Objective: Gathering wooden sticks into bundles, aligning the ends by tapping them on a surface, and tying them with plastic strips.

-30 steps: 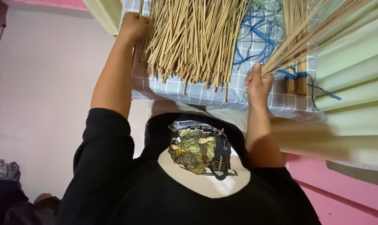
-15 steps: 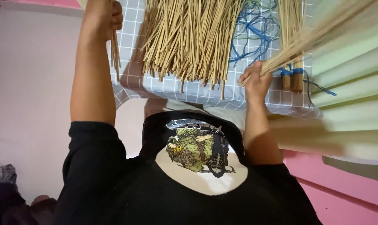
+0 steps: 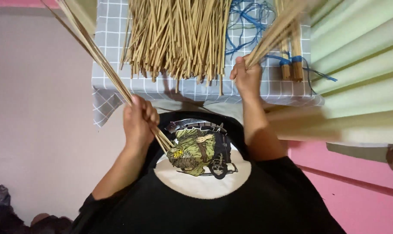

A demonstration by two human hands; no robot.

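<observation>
My left hand (image 3: 138, 123) is closed around a thin bunch of tan sticks (image 3: 90, 45). The bunch slants up to the left, and its lower ends rest against my black printed shirt (image 3: 205, 190). My right hand (image 3: 246, 78) grips a thicker bunch of sticks (image 3: 276, 32) that slants up to the right, blurred. Between the hands a big loose pile of the same sticks (image 3: 179, 39) lies on a grey checked cloth (image 3: 107, 102), ends pointing at me.
Blue string (image 3: 244, 19) lies tangled beside the pile. Two short stick bundles tied with blue string (image 3: 291, 65) lie to the right of my right hand. Pale green pleated fabric (image 3: 361, 60) fills the right side, with a pink surface (image 3: 356, 186) below it.
My left hand left the pile's top left corner and came down to my chest, drawing a thin bunch of sticks with it. My right hand stayed put with its bunch.
</observation>
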